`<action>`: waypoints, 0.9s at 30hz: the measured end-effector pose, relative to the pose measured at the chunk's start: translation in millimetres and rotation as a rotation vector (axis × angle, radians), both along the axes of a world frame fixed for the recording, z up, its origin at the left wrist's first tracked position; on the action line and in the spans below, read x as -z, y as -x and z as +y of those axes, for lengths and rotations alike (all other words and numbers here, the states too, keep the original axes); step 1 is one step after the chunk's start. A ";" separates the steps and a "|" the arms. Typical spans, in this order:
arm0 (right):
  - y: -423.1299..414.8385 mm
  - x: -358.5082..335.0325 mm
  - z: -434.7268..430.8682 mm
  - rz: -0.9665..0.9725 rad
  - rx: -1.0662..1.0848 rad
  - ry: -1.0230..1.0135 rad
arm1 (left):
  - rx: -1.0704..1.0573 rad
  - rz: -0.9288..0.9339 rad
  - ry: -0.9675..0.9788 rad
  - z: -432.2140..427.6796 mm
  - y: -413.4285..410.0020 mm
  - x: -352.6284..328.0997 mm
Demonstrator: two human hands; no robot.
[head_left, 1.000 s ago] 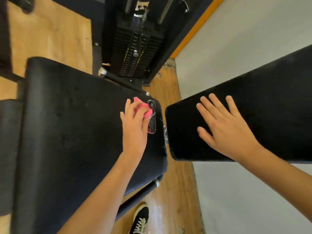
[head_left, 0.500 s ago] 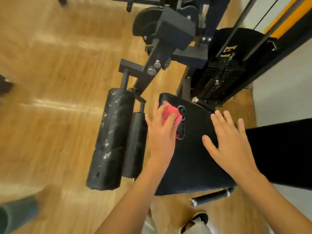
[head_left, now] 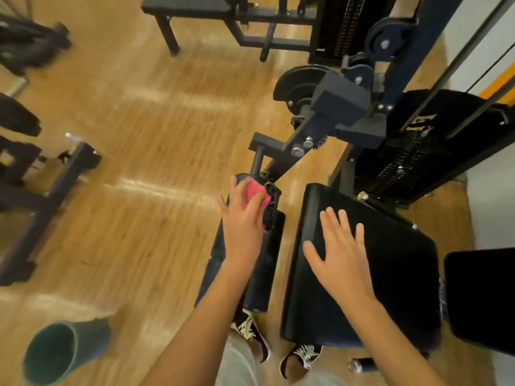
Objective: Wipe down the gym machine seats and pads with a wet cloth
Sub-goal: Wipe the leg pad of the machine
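My left hand (head_left: 243, 218) presses a pink-and-black cloth (head_left: 255, 192) onto the top end of the black roller pads (head_left: 264, 268) of a leg machine. My right hand (head_left: 341, 246) lies flat, fingers spread, on the black seat pad (head_left: 395, 274) to the right of the rollers. At the right edge the dark back pad (head_left: 482, 296) shows. The lower part of the left roller is hidden behind my forearm.
The machine's grey lever arm (head_left: 320, 129) and weight stack (head_left: 398, 160) stand just beyond the pads. A green bucket (head_left: 55, 355) sits on the wooden floor at lower left. Other benches (head_left: 200, 9) and frames (head_left: 50, 190) stand at the top and left. My shoes (head_left: 250, 332) are below the pads.
My left hand slid the cloth leftward off the seat pad onto the roller pads. My right hand moved from the back pad to the seat. The view pulled back and up.
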State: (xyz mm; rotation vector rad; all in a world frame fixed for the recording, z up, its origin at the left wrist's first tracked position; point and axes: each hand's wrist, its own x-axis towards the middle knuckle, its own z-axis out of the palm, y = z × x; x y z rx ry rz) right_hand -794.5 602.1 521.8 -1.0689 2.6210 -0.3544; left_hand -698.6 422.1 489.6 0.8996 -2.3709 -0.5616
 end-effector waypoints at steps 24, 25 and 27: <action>-154.4 10.6 -186.4 0.041 0.658 -0.109 | 0.699 -0.085 0.189 -240.2 5.0 -10.1; -156.2 12.3 -189.1 0.042 0.688 -0.126 | 0.728 -0.074 0.207 -244.7 9.0 -8.5; -158.0 15.3 -196.3 0.066 0.724 -0.137 | 0.780 -0.049 0.231 -255.5 19.8 -2.7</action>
